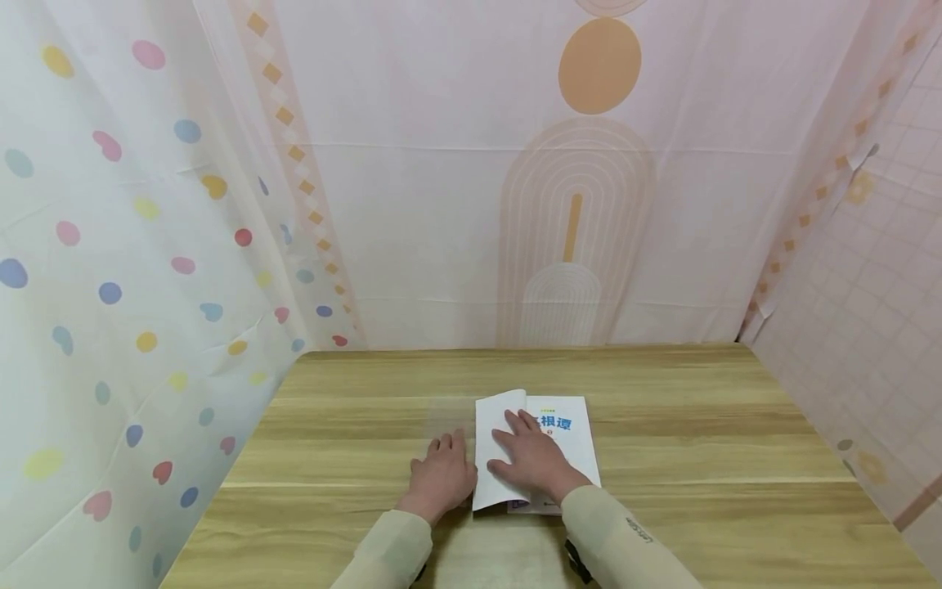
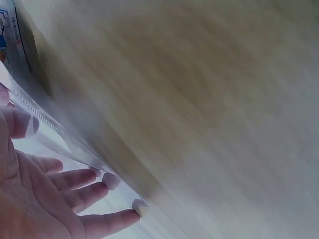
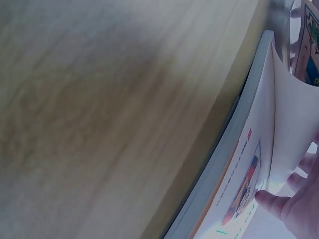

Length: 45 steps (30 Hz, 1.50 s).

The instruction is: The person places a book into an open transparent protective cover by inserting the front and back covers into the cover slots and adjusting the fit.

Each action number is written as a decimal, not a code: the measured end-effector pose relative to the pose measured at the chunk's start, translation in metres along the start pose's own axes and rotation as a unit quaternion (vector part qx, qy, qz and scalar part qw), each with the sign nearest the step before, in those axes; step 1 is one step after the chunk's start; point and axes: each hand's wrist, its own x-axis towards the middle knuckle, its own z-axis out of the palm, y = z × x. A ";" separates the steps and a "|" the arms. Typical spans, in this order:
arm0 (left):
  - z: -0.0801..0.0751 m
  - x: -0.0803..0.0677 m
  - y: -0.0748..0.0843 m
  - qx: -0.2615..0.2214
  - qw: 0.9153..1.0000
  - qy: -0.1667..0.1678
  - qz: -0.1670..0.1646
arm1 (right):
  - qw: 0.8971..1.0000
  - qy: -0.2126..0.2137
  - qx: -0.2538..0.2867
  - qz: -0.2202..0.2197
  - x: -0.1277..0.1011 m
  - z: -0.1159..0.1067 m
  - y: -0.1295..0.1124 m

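Where the pale wood-grain table point(image 1: 662, 425) meets the patterned cloth backdrop point(image 1: 441, 204), a thin white book with blue printed characters on its cover point(image 1: 567, 433) lies near the front edge, its long axis running away from the person. From the head view, the right hand point(image 1: 533, 462) lies flat on a curled white sheet point(image 1: 495, 446) that covers the book's left half, fingers spread and pointing toward the far left. The left hand point(image 1: 441, 474) rests palm down just beside the book's left edge, fingers straight and close together; a faint clear plastic film point(image 1: 441, 413) seems to stretch leftward from the book beneath it. Both sleeves are light beige.

Seen from the left wrist, the left hand's fingers point(image 2: 84, 194) lie extended and slightly fanned on the glossy transparent film point(image 2: 55, 134), pressing rather than gripping; the book's edge shows only as a sliver at the upper left, so the book lies to the thumb side of this hand.

Seen from the right wrist, the book's spine edge point(image 3: 224, 164) runs diagonally, and the white sheet point(image 3: 294, 129) bows upward above a colourful printed page. The right fingertips point(image 3: 269, 199) press on it, loosely extended, holding nothing pinched. The right hand sits directly on the book; the left is beside it.
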 end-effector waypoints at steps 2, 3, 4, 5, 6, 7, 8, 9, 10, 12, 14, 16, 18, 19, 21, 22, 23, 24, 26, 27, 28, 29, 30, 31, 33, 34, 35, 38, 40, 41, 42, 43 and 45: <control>0.000 0.000 -0.001 0.001 1.000 -0.003 0.005 | 1.000 -0.002 -0.017 0.000 0.001 0.001 -0.002; 0.000 0.000 -0.002 0.000 1.000 -0.006 0.007 | 1.000 -0.004 -0.025 0.002 0.002 0.002 -0.003; 0.000 0.000 -0.003 0.001 1.000 -0.010 0.009 | 1.000 -0.005 -0.030 0.002 0.003 0.002 -0.004; 0.000 0.000 -0.004 0.000 1.000 -0.015 0.012 | 0.999 -0.006 -0.035 0.002 0.003 0.003 -0.005; 0.000 -0.001 -0.005 0.000 1.000 -0.022 0.014 | 0.999 -0.006 -0.037 0.002 0.004 0.003 -0.006; 0.000 -0.001 -0.006 -0.001 0.999 -0.027 0.017 | 0.999 -0.007 -0.039 0.003 0.004 0.003 -0.008; -0.001 -0.002 -0.007 -0.002 0.999 -0.033 0.020 | 0.999 -0.008 -0.041 0.005 0.004 0.004 -0.009; -0.001 -0.002 -0.007 -0.003 0.999 -0.038 0.023 | 0.999 -0.009 -0.043 0.007 0.005 0.004 -0.010; -0.002 -0.003 -0.008 -0.005 0.999 -0.044 0.027 | 0.999 -0.009 -0.043 0.010 0.005 0.004 -0.011; -0.004 -0.004 -0.009 -0.010 0.998 -0.054 0.032 | 0.999 -0.013 -0.045 0.018 0.005 0.005 -0.012; -0.007 -0.004 -0.009 -0.013 0.997 -0.064 0.037 | 0.999 -0.016 -0.044 0.027 0.005 0.006 -0.013; -0.009 -0.004 -0.010 -0.015 0.996 -0.076 0.040 | 0.998 -0.019 -0.039 0.034 0.006 0.006 -0.013; -0.010 -0.004 -0.011 -0.018 0.995 -0.087 0.042 | 0.998 -0.021 -0.038 0.039 0.006 0.006 -0.013; -0.011 -0.004 -0.012 -0.020 0.995 -0.092 0.043 | 0.998 -0.022 -0.037 0.041 0.006 0.007 -0.013; -0.011 -0.004 -0.013 -0.021 0.994 -0.102 0.044 | 0.998 -0.023 -0.036 0.044 0.006 0.007 -0.013; -0.012 -0.004 -0.014 -0.022 0.993 -0.105 0.045 | 0.998 -0.023 -0.036 0.045 0.007 0.007 -0.014; -0.012 -0.004 -0.014 -0.023 0.993 -0.108 0.046 | 0.998 -0.022 -0.036 0.046 0.007 0.006 -0.014; -0.012 -0.004 -0.015 -0.023 0.992 -0.111 0.047 | 0.998 -0.021 -0.035 0.046 0.007 0.006 -0.014; -0.012 -0.003 -0.015 -0.023 0.992 -0.115 0.047 | 0.998 -0.020 -0.037 0.047 0.008 0.006 -0.014; -0.012 -0.003 -0.016 -0.022 0.992 -0.116 0.047 | 0.998 -0.020 -0.038 0.047 0.008 0.007 -0.014; -0.012 -0.003 -0.016 -0.023 0.992 -0.117 0.047 | 0.998 -0.019 -0.039 0.047 0.008 0.007 -0.014; -0.012 -0.003 -0.016 -0.023 0.992 -0.118 0.046 | 0.998 -0.018 -0.040 0.046 0.008 0.007 -0.014; -0.012 -0.003 -0.016 -0.022 0.992 -0.119 0.045 | 0.998 -0.018 -0.041 0.045 0.008 0.007 -0.014; -0.012 -0.003 -0.016 -0.022 0.992 -0.120 0.045 | 0.998 -0.017 -0.042 0.045 0.008 0.008 -0.015; -0.012 -0.003 -0.016 -0.021 0.991 -0.122 0.044 | 0.998 -0.014 -0.043 0.046 0.008 0.008 -0.015; -0.012 -0.003 -0.016 -0.020 0.991 -0.123 0.044 | 0.998 -0.012 -0.044 0.048 0.008 0.008 -0.015; -0.012 -0.003 -0.016 -0.020 0.991 -0.124 0.044 | 0.998 -0.010 -0.045 0.050 0.008 0.008 -0.015; -0.013 -0.004 -0.016 -0.017 0.991 -0.125 0.045 | 0.997 -0.009 -0.049 0.056 0.009 0.009 -0.014; -0.013 -0.004 -0.016 -0.016 0.991 -0.125 0.045 | 0.997 -0.007 -0.050 0.054 0.009 0.010 -0.014; -0.013 -0.004 -0.016 -0.016 0.991 -0.124 0.045 | 0.997 -0.006 -0.050 0.053 0.009 0.010 -0.014; -0.013 -0.004 -0.016 -0.017 0.991 -0.123 0.045 | 0.997 -0.007 -0.050 0.053 0.009 0.011 -0.015; -0.013 -0.004 -0.016 -0.018 0.991 -0.122 0.046 | 0.997 -0.007 -0.051 0.053 0.009 0.011 -0.015; -0.012 -0.004 -0.016 -0.021 0.991 -0.121 0.044 | 0.997 -0.006 -0.053 0.050 0.009 0.011 -0.016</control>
